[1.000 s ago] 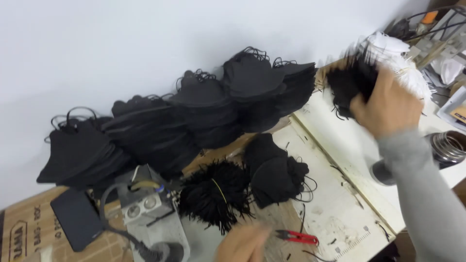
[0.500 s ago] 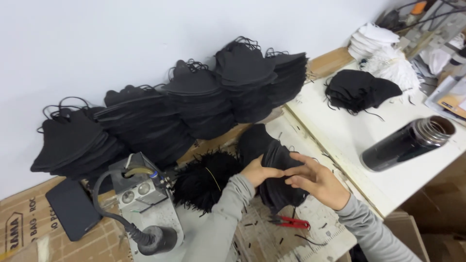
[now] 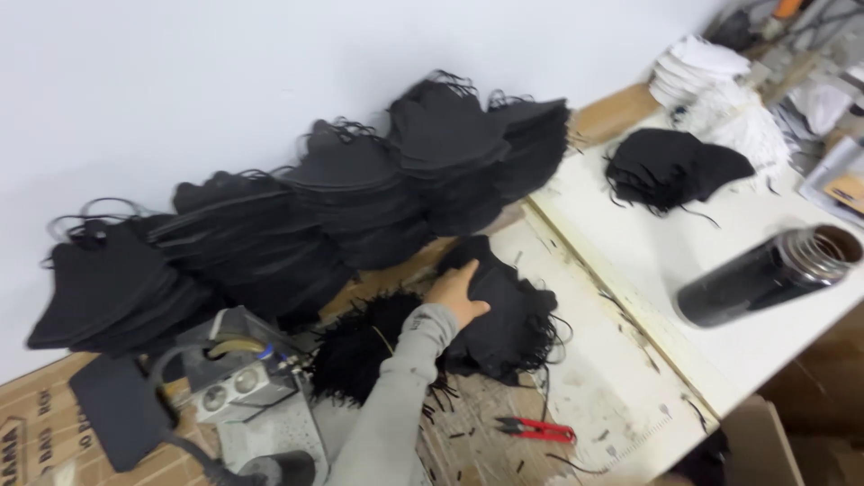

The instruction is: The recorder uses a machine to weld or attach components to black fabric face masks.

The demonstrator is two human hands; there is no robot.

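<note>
My left hand (image 3: 459,292) lies palm down on top of a small pile of black fabric masks (image 3: 517,319) near the middle of the bench, my grey sleeve reaching up from the bottom edge. Whether its fingers grip the top mask cannot be told. A fuzzy bundle of black ear loops (image 3: 355,346) lies just left of that pile, beside my forearm. My right hand is out of view. Tall stacks of black masks (image 3: 360,198) lean along the white wall behind.
Red snips (image 3: 538,430) lie on the bench near the front edge. A grey metal machine (image 3: 247,387) with a black pad (image 3: 117,409) stands at left. On the white table at right are another black mask pile (image 3: 675,162), white masks (image 3: 711,76) and a black cylinder (image 3: 765,274).
My right hand set a bunch of black masks down on the right table, came to the middle pile, then left the view. My left hand moved onto the pile's top.
</note>
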